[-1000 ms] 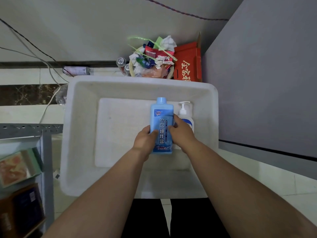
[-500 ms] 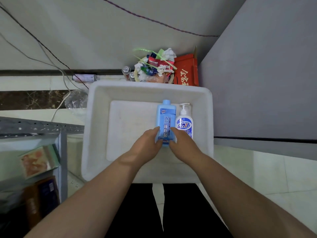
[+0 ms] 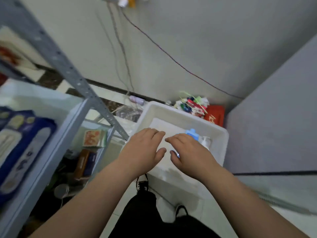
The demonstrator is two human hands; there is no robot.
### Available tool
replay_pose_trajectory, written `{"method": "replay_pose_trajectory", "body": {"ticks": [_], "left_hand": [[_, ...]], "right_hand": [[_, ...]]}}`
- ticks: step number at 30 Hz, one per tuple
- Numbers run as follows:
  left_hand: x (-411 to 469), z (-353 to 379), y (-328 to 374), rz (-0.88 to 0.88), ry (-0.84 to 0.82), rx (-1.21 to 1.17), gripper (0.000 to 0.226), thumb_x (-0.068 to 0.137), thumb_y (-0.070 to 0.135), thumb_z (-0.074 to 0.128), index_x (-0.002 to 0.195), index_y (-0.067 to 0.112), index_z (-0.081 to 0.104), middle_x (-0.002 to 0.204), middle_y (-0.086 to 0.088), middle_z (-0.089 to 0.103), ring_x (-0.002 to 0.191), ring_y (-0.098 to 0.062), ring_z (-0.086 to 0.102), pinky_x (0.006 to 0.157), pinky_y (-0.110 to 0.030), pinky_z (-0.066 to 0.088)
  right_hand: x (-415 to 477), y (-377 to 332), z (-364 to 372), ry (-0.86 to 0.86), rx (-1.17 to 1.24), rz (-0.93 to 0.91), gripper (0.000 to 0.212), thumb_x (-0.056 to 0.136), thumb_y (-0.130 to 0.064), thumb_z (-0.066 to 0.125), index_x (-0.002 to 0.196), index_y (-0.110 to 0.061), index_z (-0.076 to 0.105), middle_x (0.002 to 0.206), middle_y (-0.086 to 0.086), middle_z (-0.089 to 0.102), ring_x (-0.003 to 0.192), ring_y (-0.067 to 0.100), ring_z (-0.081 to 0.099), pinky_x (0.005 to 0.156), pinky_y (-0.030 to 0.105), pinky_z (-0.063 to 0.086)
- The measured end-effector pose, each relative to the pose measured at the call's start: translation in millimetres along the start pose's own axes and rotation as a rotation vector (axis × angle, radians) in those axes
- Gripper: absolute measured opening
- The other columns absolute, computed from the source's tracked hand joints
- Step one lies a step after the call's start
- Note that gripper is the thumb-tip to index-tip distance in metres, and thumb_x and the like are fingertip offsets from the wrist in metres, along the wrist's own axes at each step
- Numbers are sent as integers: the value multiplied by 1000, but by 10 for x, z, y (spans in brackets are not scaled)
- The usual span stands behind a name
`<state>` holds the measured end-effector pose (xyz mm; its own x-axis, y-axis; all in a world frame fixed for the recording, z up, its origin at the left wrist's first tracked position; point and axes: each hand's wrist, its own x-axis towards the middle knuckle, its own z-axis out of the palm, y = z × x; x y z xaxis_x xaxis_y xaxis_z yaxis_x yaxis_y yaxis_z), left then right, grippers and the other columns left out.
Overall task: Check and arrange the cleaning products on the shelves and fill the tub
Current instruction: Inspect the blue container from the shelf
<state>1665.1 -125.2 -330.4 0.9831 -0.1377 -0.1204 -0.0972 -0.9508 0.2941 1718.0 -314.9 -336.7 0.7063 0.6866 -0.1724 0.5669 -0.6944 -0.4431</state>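
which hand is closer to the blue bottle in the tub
Right. The right hand hovers over the blue bottle, covering most of it; the left hand is further left, over bare tub floor.

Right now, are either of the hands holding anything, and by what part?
Nothing is held. The left hand and right hand hover open over the white tub; the blue bottle lies in it, partly hidden behind the right hand.

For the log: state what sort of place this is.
Probably a storeroom or utility corner: a metal shelving rack holding packaged goods, a white tub on tiled floor, and a pile of rubbish against the wall.
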Motion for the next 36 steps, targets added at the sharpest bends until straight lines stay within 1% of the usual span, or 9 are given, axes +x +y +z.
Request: {"method": "replay_pose_trajectory", "body": {"ticks": [2,5,10,14,16,19,23,32,36], "left_hand": [[-290,-139,140,-122,76,-14,59,90,47,39,130,11,63,118,-6,67,109,-28,64,90,-42,55],[-857,-249,334,-326,119,-44,65,92,50,33,140,15,56,130,-4,63,119,-25,58,97,-40,48],[-1935,-425,498,-560,204,9,59,91,50,39,135,17,60,122,-2,67,111,-24,64,86,-42,58],[-2830,-616,536,-749,289,30,53,98,45,51,145,20,51,133,1,61,122,-20,56,103,-38,48],[-3297,-697,552,-825,357,63,51,99,43,54,146,23,49,136,3,58,123,-18,53,105,-36,44],[-4019,-821,580,-934,450,119,51,96,43,51,139,16,57,129,-3,63,116,-26,59,97,-42,50],[-4994,-970,572,-1015,528,180,56,89,44,43,131,12,63,120,-7,68,107,-29,64,89,-42,53],[-6931,-1201,649,-1154,750,363,53,90,42,44,129,13,65,118,-7,69,108,-29,65,93,-44,54],[-7565,-1193,598,-1221,766,374,55,88,43,44,131,14,63,122,-7,66,111,-31,63,92,-44,54]], "right_hand": [[7,-83,-49,23,-17,-138,41,98,-25,56,137,-16,61,132,1,64,129,26,54,104,44,49],[-66,-331,-58,54,-62,-284,37,94,-21,63,130,-14,66,124,4,68,121,30,59,94,44,53],[-334,-1078,62,49,-70,-540,36,90,-22,68,125,-15,69,117,6,71,110,30,64,82,43,57],[-526,-1870,132,36,-110,-748,35,88,-22,72,122,-17,70,114,5,71,104,28,66,80,40,57],[-640,-2320,185,11,-111,-844,27,90,-23,65,116,-17,70,108,4,70,100,27,65,79,41,58],[-852,-3016,317,-13,-125,-1000,33,92,-30,53,118,-18,68,107,4,69,99,27,63,80,40,56],[-1227,-3920,570,53,-98,-1124,39,79,-17,82,116,-12,72,103,7,72,93,29,70,70,35,58],[-2139,-5684,1037,108,13,-1372,45,90,-33,49,127,-16,67,115,6,70,106,29,65,86,40,57],[-2451,-6214,1248,149,44,-1418,46,87,-35,48,123,-17,69,114,4,70,106,28,66,86,39,57]]}}
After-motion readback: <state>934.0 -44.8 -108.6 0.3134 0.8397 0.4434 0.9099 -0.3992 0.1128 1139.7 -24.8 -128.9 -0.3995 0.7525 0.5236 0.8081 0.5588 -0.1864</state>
